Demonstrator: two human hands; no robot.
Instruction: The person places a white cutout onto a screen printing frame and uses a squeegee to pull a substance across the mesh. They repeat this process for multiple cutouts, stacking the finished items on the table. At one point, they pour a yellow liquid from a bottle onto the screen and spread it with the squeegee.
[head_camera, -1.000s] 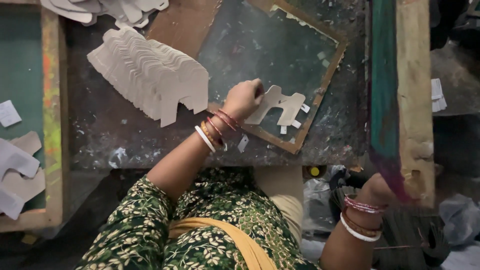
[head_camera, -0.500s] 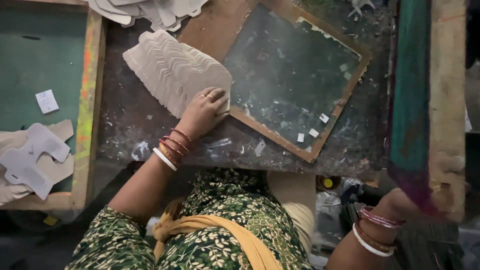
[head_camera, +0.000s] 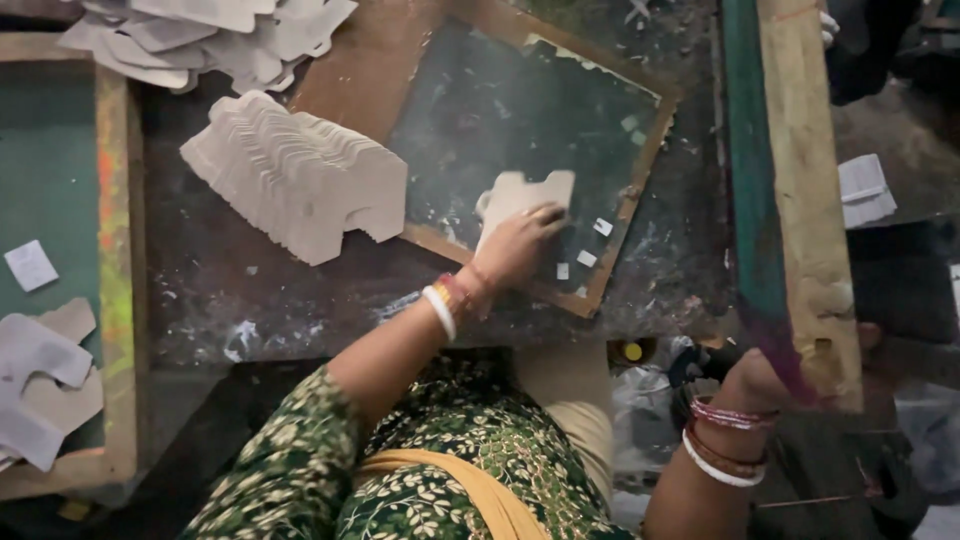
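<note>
**A:** Starting closest to the camera: the right hand (head_camera: 755, 385) is gripping the near end of the raised wooden screen frame (head_camera: 800, 200), fingers wrapped around the corner, mostly hidden behind the wood. So it's closed on the frame, but I can't tell how each finger sits.

**B:** And the left?

**A:** The left hand (head_camera: 515, 245) is out over the dark glass plate (head_camera: 520, 110), fingertips pressed flat on one cardboard cutout (head_camera: 525, 190). Fingers slightly spread, pushing down, not pinching. The piece lies on the glass near its lower edge, close to a few small white tabs (head_camera: 585, 255).

**B:** Tips for doing that bit well?

**A:** I'd say slide the piece snug against those tabs, since they look like stops, keep the fingers flat so it doesn't skew, and hold the screen well up until the hand is clear.

**B:** Counts?

**A:** One cutout under the hand. One glass plate in its wooden border. Three or four white tabs, hard to be exact. One fanned stack of cutouts (head_camera: 300, 180) just left of the plate, way too many to count. A loose heap (head_camera: 210, 30) at the far edge, also uncountable. Several pieces on the green frame (head_camera: 110, 300) at the left.
</note>
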